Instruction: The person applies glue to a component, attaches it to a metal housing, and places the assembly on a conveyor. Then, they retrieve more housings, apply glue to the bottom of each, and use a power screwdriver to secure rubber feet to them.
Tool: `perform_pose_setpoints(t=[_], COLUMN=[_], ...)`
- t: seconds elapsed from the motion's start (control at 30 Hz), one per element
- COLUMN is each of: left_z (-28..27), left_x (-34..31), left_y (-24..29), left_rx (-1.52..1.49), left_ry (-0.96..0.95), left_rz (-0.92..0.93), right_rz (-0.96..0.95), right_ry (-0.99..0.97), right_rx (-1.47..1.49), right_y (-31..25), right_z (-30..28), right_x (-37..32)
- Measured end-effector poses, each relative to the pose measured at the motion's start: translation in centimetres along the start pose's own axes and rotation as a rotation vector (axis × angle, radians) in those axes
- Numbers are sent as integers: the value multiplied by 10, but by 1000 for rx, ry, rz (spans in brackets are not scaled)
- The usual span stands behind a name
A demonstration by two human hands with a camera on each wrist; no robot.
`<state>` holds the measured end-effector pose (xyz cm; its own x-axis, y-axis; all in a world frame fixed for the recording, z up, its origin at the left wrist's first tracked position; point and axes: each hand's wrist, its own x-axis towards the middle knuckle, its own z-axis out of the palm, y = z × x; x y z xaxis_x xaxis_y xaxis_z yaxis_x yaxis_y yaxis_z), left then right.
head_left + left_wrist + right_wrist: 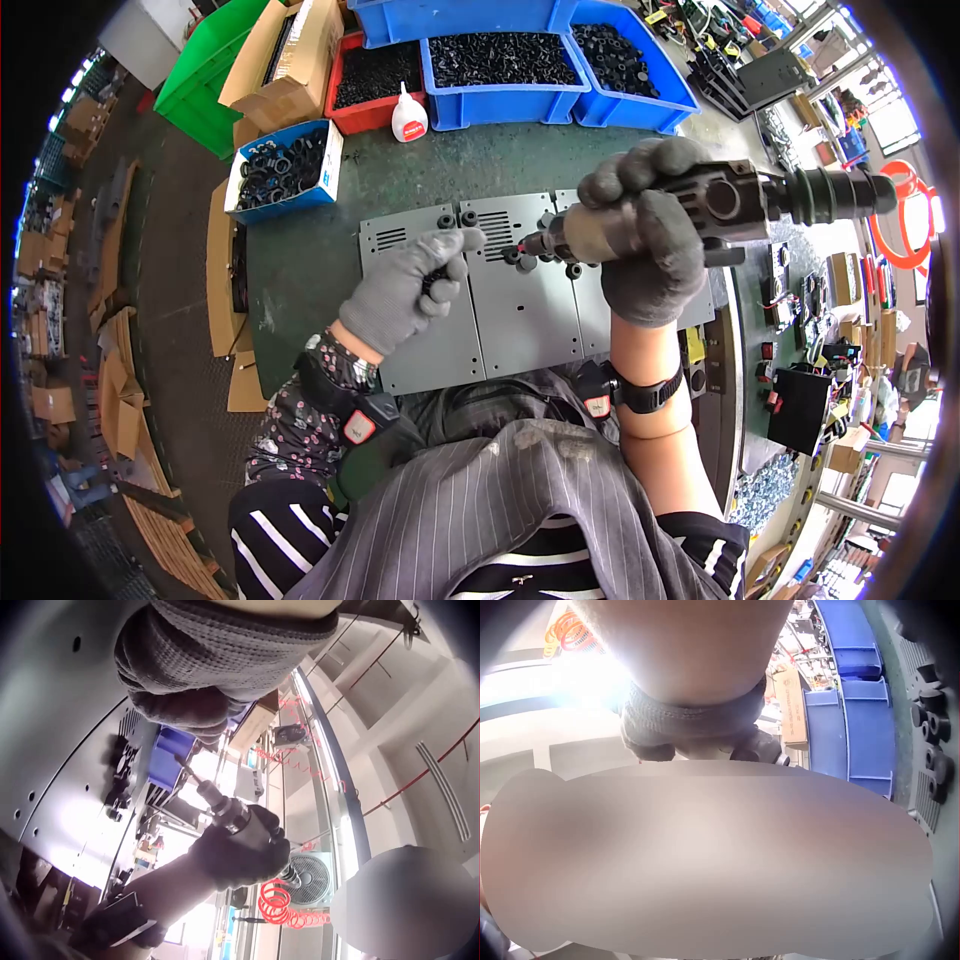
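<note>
Green desk (300,300): grey panels (525,320) side by side along near edge, black round parts (574,271) on them. Right hand (660,250): fingers wrapped round driver (598,234), bit above panels. Left hand (392,288): fingers curled on small black pieces (436,280), over left panel. Blue bins (508,108), red bin (365,119), white bottle (408,116) line far edge; parts box (288,201) at far-left corner. Room: dark floor (180,300) off left edge, fan (307,876), red coiled hose (274,903).
</note>
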<state>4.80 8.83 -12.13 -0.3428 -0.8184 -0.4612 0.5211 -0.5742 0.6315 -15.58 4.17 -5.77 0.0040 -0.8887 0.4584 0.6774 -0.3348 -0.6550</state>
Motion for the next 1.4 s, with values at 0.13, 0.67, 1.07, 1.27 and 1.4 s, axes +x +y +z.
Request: perform_pose_setpoints(t=[0.13,0.67,1.07,1.27,1.4], left_z=[13,33,50,62,65], left_x=[3,14,16,16,19], left_y=[-12,-29,-32,-33,-37], left_rx=[76,-148,-220,-145,-135], left_ry=[-33,-310,-268,-159,-131], left_rz=[41,-31,-76,-74,-112], right_rz=[-32,-126,-138,-130,-115], right_ry=[-32,10,66,55,78], right_rx=[-46,31,27,21,36], right_y=[-14,-37,-46,-45,-42], right_z=[-4,-15,-21,-29,-29], right_x=[-7,-22,-27,-29,-31])
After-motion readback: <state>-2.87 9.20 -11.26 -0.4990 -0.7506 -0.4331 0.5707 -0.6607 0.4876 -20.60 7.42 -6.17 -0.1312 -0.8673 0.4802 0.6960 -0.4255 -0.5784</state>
